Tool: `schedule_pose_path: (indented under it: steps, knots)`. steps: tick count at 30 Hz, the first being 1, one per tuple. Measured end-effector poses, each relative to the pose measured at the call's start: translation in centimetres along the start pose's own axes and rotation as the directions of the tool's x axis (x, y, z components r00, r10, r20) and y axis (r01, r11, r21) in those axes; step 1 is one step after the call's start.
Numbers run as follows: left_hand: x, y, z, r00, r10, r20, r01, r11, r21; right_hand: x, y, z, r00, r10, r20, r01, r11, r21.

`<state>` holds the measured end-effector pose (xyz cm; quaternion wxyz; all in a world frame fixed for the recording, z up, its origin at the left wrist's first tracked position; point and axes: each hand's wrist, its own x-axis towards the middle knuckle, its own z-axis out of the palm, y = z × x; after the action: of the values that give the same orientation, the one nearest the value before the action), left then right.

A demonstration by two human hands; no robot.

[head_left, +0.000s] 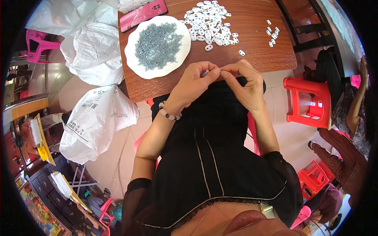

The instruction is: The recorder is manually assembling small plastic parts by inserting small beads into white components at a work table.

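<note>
My left hand (193, 84) and my right hand (246, 84) meet just off the table's near edge, above my lap. Thumb and forefinger of each are pinched, with the fingertips nearly touching. A small pale bit shows within the left fingers, too hidden to name. Whatever the right fingertips pinch is too small to make out. Left of the hands, a white wavy-rimmed plate (157, 74) holds a heap of small grey, rod-like pieces (157, 45). Beyond the hands lies a pile of white oval pieces with two holes (208, 23). One white piece (241, 52) lies apart, near the right hand.
Several more white pieces (272, 35) lie at the right of the brown wooden table (260, 59). A pink phone (143, 15) sits behind the plate. White sacks (94, 122) stand on the floor at left. Red stools (307, 102) and other people are at right.
</note>
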<state>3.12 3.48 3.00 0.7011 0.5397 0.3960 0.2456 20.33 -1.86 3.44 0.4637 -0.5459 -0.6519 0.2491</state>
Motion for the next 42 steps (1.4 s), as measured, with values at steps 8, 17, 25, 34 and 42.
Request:
schedule_pose_path:
  steps: [8, 17, 25, 34, 42]
  knots:
    - [-0.3, -1.0, 0.5, 0.991, -0.047, -0.124, 0.026, 0.986, -0.162, 0.1, -0.3, 0.7, 0.991, 0.102, -0.091, -0.095, 0.993, 0.072]
    - [-0.4, -1.0, -0.4, 0.989, -0.114, 0.094, 0.147, 0.839, -0.524, 0.5, 0.3, 0.7, 0.983, -0.182, -0.022, 0.18, 0.982, -0.057]
    - [-0.4, -1.0, 0.5, 0.98, -0.044, -0.196, -0.027, 0.937, -0.348, 0.0, 0.2, 1.4, 0.961, 0.265, -0.076, -0.233, 0.926, 0.296]
    - [-0.5, -1.1, 0.7, 0.969, 0.009, -0.249, -0.071, 0.968, -0.24, -0.1, 0.9, 0.5, 0.894, 0.429, 0.127, -0.428, 0.737, 0.523]
    - [-0.5, -1.0, 0.8, 0.969, 0.021, -0.246, -0.067, 0.982, -0.179, -0.1, -0.6, 0.5, 0.875, 0.48, 0.07, -0.454, 0.759, 0.467]
